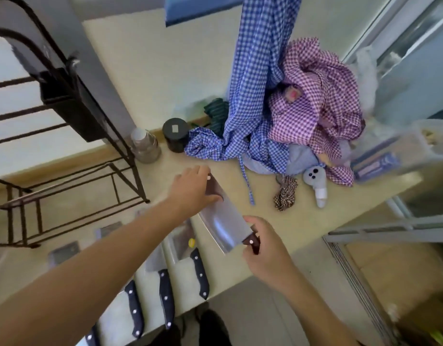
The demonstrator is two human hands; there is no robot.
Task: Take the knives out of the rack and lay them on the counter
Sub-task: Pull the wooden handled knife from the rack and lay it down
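A wide steel cleaver (224,222) with a reddish-brown handle hovers low over the pale counter (302,216), blade pointing away from me. My right hand (264,253) grips its handle near the counter's front. My left hand (191,189) rests its fingers on the far end of the blade. Several knives with black riveted handles lie side by side on the counter to the left, among them one (183,250) right beside the cleaver and another (159,270) further left. The black wire rack (73,168) stands at the left, with a black holder box (68,101) hung on it.
A heap of blue checked cloth (250,113) and pink checked cloth (317,96) fills the counter's back right. A dark jar (176,135) and a glass jar (145,147) stand against the wall. A small grey soft toy (316,184) lies near the cloths.
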